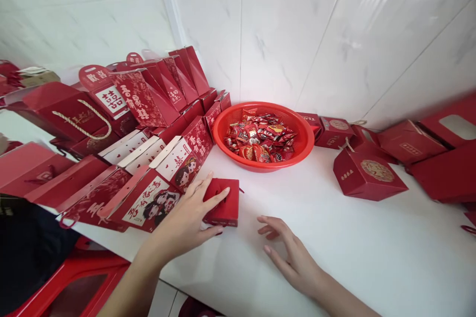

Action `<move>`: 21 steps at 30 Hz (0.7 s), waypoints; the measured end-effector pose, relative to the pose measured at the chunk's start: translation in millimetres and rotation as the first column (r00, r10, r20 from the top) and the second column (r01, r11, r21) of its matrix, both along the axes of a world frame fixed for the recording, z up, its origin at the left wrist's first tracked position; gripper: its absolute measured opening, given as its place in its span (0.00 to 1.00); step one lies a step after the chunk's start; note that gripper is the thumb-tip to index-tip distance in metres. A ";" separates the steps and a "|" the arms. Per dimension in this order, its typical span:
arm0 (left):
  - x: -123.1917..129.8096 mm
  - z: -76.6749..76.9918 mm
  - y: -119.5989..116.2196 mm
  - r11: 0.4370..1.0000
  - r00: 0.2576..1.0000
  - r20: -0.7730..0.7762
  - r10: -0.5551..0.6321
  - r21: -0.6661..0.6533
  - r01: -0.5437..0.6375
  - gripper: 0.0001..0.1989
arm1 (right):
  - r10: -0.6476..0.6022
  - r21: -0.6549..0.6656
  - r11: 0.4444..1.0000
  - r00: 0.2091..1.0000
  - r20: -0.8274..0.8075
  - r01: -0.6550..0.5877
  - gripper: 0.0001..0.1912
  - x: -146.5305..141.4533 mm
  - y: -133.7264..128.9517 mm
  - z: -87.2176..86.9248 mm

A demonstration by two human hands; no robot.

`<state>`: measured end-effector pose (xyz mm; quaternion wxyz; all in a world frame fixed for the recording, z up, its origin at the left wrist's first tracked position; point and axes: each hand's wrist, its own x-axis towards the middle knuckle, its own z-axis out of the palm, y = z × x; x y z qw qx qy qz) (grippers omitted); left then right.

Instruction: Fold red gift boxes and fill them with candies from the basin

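A small red box (231, 201) lies on the white table in front of me. My left hand (191, 215) is on its left end, the thumb along the front side, one finger across the top and another by the back corner. A bit of dark red cord sticks out behind the box. To the right of it, my right hand (288, 252) hovers over the table with loosely bent fingers apart and nothing in them. Behind the box stands a round red plastic basket (263, 164) holding many wrapped sweets (260, 136).
Rows of red gift boxes (148, 198) fill the table's left side, close to my left arm. A roped red box (368, 173) sits at right, before more boxes (412, 141) along the tiled wall (290, 34). A red plastic stool (74, 282) is at lower left.
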<state>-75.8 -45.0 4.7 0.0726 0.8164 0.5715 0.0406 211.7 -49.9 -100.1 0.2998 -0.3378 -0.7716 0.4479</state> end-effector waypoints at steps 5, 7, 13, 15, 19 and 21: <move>-14.9 -5.0 8.5 0.996 0.988 0.129 -0.087 0.008 0.086 0.34 | -0.096 -0.132 0.987 0.994 -0.049 0.089 0.23 2.5 2.1 -8.3; -17.4 -13.9 12.2 0.993 0.963 0.245 -0.114 0.027 0.111 0.33 | -0.104 -0.130 0.987 0.993 -0.063 0.096 0.23 2.3 3.2 -10.1; -19.7 -37.1 21.3 0.992 0.876 0.466 -0.127 0.067 0.108 0.30 | -0.148 -0.204 0.970 0.987 -0.064 0.132 0.23 2.1 4.2 -8.9; -15.5 -35.8 20.5 0.992 0.875 0.468 -0.125 0.065 0.107 0.30 | -0.160 -0.234 0.962 0.986 -0.055 0.143 0.23 1.9 3.3 -7.0; -13.2 -7.8 -0.9 0.978 0.857 0.472 -0.208 0.130 0.166 0.30 | -0.218 -0.261 0.945 0.974 -0.057 0.197 0.22 0.6 1.4 -4.2; -21.9 18.2 -25.5 0.968 0.846 0.482 -0.226 0.211 0.138 0.27 | -0.248 -0.250 0.942 0.967 -0.063 0.225 0.23 0.0 1.2 -4.1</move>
